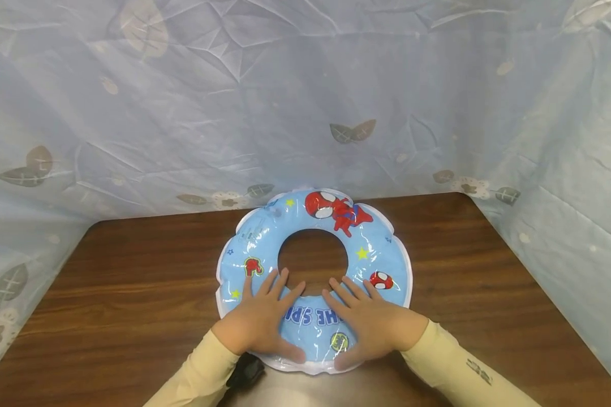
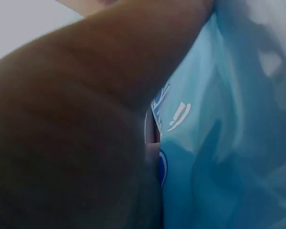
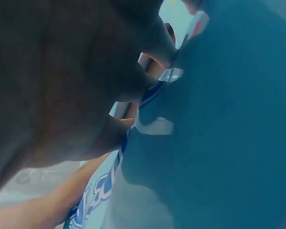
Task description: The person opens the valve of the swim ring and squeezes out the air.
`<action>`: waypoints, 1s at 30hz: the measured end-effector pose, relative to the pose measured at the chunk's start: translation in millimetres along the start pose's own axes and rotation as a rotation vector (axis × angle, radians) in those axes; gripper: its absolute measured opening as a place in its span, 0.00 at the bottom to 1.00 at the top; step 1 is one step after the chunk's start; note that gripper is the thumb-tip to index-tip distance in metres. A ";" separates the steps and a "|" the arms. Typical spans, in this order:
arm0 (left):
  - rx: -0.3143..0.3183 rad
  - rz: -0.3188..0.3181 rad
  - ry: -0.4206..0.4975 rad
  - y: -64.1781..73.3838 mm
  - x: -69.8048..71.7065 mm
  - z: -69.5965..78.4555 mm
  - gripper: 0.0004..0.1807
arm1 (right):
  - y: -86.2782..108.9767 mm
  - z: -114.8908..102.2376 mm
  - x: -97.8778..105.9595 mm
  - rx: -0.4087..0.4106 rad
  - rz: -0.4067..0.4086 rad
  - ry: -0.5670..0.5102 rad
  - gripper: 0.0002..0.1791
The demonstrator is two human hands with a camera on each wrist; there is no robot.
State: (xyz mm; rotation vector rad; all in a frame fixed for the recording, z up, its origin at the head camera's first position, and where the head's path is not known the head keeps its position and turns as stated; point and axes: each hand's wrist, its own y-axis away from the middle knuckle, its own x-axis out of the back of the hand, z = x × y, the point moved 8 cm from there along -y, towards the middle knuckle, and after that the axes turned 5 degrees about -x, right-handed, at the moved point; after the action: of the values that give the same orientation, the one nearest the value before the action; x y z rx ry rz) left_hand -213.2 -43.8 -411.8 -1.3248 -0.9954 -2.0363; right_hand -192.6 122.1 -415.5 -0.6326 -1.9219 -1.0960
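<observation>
Spread and apart from each other, the left hand [image 1: 265, 319] and right hand [image 1: 374, 325] lie with straight fingers on the near part of the blue ring [image 1: 313, 334], clamped on nothing. Pressing well here probably means flat palms and even weight on both sides, so the glossy skin neither skids nor tips; how hard they press cannot be told. The ring lies between the tabletop's [image 1: 147, 271] left and right corners, its far side reaching the far edge. Dark wood grain shows around it, with glare on the near side. Leaf-printed cloth [image 1: 265, 113] hangs behind and along both sides.
</observation>
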 end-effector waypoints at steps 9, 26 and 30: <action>-0.003 0.013 -0.020 1.7 2.0 3.0 0.68 | -2.9 -0.1 2.3 -0.009 -0.012 -0.016 0.65; -0.012 -0.045 0.014 -0.4 -0.4 -1.6 0.68 | -1.7 2.5 0.1 -0.001 -0.029 -0.035 0.64; -0.017 -0.011 0.079 1.2 8.2 -9.6 0.66 | 0.6 3.2 5.9 0.005 -0.026 -0.065 0.62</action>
State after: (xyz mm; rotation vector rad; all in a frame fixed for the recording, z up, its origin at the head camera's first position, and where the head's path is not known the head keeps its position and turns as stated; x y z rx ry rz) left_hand -220.8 -52.5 -406.4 -1.2392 -0.9545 -2.0929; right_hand -196.6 125.4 -411.3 -0.6495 -1.9928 -1.0982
